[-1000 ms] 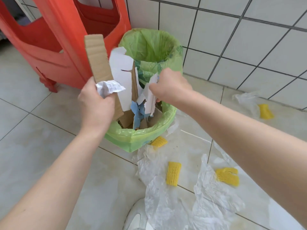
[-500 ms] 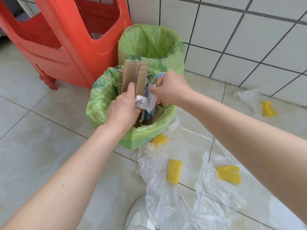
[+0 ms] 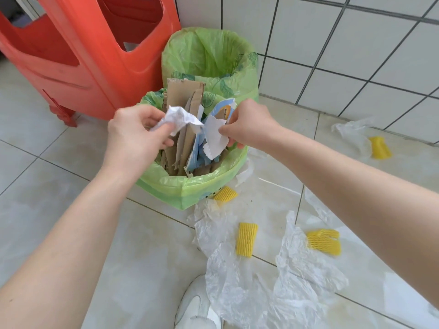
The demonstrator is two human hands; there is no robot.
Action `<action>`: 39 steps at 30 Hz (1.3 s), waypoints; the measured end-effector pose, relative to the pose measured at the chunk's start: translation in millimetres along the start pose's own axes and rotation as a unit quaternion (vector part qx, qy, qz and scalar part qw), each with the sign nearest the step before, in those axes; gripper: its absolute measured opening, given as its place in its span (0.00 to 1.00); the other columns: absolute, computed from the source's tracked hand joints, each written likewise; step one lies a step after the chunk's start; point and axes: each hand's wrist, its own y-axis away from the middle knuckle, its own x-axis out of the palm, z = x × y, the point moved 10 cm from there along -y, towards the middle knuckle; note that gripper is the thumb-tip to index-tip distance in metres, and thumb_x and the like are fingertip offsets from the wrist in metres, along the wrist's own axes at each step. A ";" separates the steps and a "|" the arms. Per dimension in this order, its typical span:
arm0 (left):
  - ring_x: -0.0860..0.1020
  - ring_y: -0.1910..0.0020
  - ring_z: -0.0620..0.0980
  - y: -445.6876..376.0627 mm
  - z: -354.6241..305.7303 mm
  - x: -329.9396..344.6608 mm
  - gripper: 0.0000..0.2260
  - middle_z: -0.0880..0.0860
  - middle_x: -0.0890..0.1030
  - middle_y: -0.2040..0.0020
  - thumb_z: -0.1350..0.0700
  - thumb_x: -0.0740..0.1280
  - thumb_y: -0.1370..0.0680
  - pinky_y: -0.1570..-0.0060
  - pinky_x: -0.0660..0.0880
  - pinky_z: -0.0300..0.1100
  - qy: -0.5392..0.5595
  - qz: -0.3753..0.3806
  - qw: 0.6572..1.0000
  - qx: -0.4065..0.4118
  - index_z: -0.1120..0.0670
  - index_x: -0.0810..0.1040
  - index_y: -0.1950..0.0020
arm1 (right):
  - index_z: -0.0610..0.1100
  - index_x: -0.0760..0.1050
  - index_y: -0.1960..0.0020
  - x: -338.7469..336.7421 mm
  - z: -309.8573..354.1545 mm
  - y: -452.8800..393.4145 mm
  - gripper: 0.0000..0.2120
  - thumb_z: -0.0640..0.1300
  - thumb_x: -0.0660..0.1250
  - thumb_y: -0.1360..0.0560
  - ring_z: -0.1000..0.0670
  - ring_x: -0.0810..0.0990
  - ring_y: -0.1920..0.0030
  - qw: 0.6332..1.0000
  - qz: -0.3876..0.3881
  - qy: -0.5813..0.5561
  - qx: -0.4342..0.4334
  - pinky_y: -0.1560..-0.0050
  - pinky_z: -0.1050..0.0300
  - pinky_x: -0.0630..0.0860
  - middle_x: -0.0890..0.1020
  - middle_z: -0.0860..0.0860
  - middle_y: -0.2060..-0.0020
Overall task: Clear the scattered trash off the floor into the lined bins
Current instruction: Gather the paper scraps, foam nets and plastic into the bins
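Trash: cardboard (image 3: pixel 181 96) has dropped into your near bin (image 3: pixel 190 186); left hand (image 3: pixel 133 136) pinches crumpled paper (image 3: pixel 179 118), right hand (image 3: pixel 249 125) pinches a paper scrap (image 3: pixel 215 136); release next.

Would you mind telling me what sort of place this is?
Probably a utility or kitchen corner indoors: white tiled wall, tiled floor, two green-lined bins beside a red plastic stool.

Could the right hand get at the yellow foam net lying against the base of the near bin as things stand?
Probably yes, once emptied: the right hand pinches torn white paper over the near bin. The foam net lies uncovered on the floor just below, nothing blocking.
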 end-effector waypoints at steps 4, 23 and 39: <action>0.82 0.69 0.51 -0.1 -15.5 -18.5 0.08 0.50 0.81 0.64 0.53 0.67 0.24 0.63 0.78 0.49 -0.101 -0.106 0.986 0.076 0.51 0.72 0.47 | 0.39 0.82 0.63 2.5 1.4 0.5 0.08 0.40 0.65 0.31 0.46 0.85 0.65 1.000 0.000 0.012 -0.006 0.56 0.49 0.83 0.85 0.46 0.68; 0.74 0.63 0.60 6.4 39.7 89.4 0.08 0.61 0.76 0.65 0.58 0.66 0.26 0.69 0.67 0.42 -0.340 0.236 0.910 -0.017 0.62 0.78 0.61 | 0.45 0.76 0.45 17.3 13.1 6.8 0.12 0.49 0.67 0.26 0.42 0.77 0.54 0.986 -0.011 0.158 -0.054 0.59 0.54 0.71 0.78 0.46 0.53; 0.78 0.63 0.50 93.6 -79.0 25.5 0.09 0.47 0.80 0.57 0.54 0.70 0.26 0.61 0.75 0.46 -0.097 -0.034 0.974 0.203 0.51 0.79 0.46 | 0.46 0.77 0.58 -2.7 -96.2 103.8 0.10 0.50 0.62 0.25 0.47 0.83 0.61 0.999 0.038 0.017 0.021 0.59 0.46 0.81 0.84 0.49 0.65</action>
